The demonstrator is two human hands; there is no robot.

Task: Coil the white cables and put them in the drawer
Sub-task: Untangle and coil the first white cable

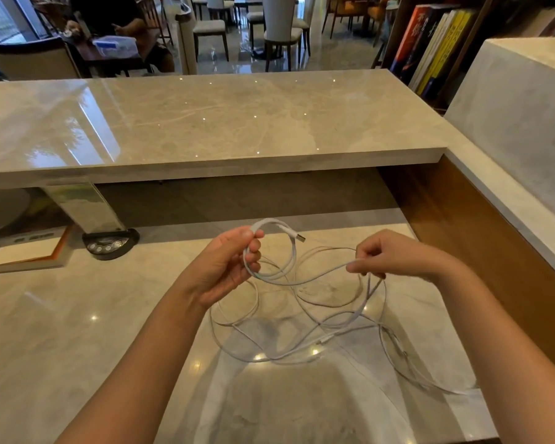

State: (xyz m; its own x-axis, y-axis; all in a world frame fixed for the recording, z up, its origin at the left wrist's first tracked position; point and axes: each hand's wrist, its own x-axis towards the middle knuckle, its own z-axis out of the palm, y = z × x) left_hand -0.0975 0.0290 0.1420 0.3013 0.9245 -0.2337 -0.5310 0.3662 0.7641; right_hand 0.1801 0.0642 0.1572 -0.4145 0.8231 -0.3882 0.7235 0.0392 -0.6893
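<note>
Left hand (228, 267): fingers (253, 249) curled round a few finished loops of white cable (271, 251), plug end (298, 237) sticking out of the coil at the top; right hand (394, 254): fingertips pinching the next stretch of the same cable, held just above the worktop (77, 315). Remaining cable: loose, overlapping tangle (302, 318) on the worktop under and between both hands, a tail running off toward the right edge; no drawer in view. Risk, as judged: crossed strands likely to snag or knot when pulled in, dragging the tangle or slipping loops off the left fingers.
</note>
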